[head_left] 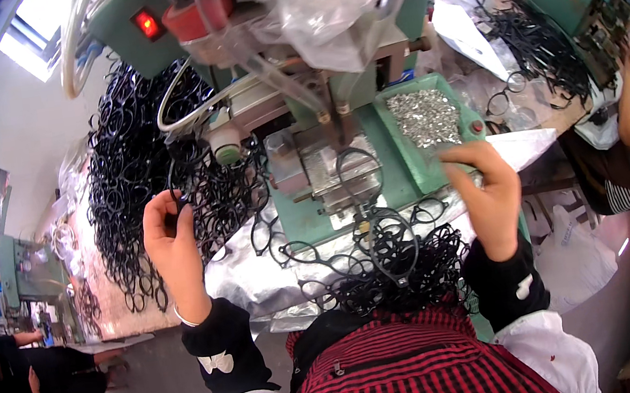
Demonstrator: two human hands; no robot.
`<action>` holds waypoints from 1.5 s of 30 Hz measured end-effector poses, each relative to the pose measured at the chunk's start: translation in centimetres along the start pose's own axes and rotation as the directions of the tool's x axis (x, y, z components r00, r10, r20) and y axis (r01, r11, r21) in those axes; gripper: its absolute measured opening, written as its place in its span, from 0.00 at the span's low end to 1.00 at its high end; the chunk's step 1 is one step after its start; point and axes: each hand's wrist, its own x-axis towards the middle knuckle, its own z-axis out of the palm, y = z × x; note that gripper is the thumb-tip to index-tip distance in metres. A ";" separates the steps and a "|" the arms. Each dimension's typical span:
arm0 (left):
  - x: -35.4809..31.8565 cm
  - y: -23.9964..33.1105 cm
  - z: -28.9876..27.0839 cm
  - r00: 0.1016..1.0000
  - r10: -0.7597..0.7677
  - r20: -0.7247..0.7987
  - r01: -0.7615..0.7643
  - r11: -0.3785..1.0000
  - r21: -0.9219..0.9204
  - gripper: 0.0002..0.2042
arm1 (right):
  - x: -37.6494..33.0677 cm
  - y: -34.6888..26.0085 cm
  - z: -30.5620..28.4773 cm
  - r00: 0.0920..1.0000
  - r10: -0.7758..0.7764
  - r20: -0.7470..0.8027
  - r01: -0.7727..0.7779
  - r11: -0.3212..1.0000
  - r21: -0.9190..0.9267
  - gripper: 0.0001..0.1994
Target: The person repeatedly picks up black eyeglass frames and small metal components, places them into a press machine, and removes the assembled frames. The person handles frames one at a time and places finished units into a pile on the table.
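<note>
My left hand (173, 251) is raised at the near side of a big heap of black eyeglass frames (123, 190), its thumb and fingers closed on a thin black eyeglass frame (172, 171). My right hand (490, 197) is bent by the near right corner of a green tray (417, 175) holding small shiny metal parts (424, 118). Its fingertips are pinched and blurred, so what they hold is too small to make out. Between the hands, a black eyeglass frame (394, 250) stands at the metal fixture (340, 173) of a green machine. More black frames (367, 293) lie in a pile against my body.
Clear hoses and a plastic bag (323, 12) hang over the fixture from the machine head. A red-lit switch (147, 24) glows at upper left. To the right are dark frame parts (533, 40) and a co-worker's arm (627, 88). Another person (44, 375) is at far left.
</note>
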 end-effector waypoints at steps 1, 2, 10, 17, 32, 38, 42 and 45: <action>0.1 0.7 0.8 1.000 0.013 0.009 -0.011 0.990 -0.138 0.12 | 1.4 -1.2 0.9 0.996 -0.050 0.074 0.047 0.998 0.032 0.09; 0.3 1.4 2.2 0.999 0.002 0.039 0.005 0.983 -0.185 0.10 | 2.7 -1.9 2.3 0.993 -0.105 0.058 0.099 0.989 0.108 0.09; -4.6 -0.7 5.8 0.971 -0.239 -0.011 0.221 0.916 -0.336 0.03 | 4.7 -2.6 8.6 0.987 0.124 0.103 -0.159 0.864 0.478 0.22; -2.8 8.4 5.8 0.934 0.271 -0.232 -0.351 0.813 -0.465 0.05 | 4.1 -3.4 8.6 0.955 0.207 0.211 -0.296 0.666 0.685 0.24; -3.4 9.9 10.5 0.323 0.920 0.223 -0.918 0.362 -0.161 0.10 | 5.0 6.1 3.3 0.978 0.037 -0.206 -0.024 0.998 0.065 0.20; -3.8 9.1 10.7 0.253 0.936 0.244 -0.942 0.296 -0.159 0.08 | 0.7 7.1 1.0 0.996 0.043 0.073 -0.004 0.884 -0.468 0.16; -5.0 8.8 10.1 0.342 0.899 0.273 -0.912 0.388 -0.134 0.09 | 2.4 7.8 3.8 0.987 -0.148 0.066 0.157 0.764 -0.626 0.08; -8.8 8.5 8.7 0.558 0.785 0.271 -0.803 0.592 -0.063 0.15 | 3.1 7.9 4.4 0.987 -0.156 0.036 0.145 0.774 -0.616 0.05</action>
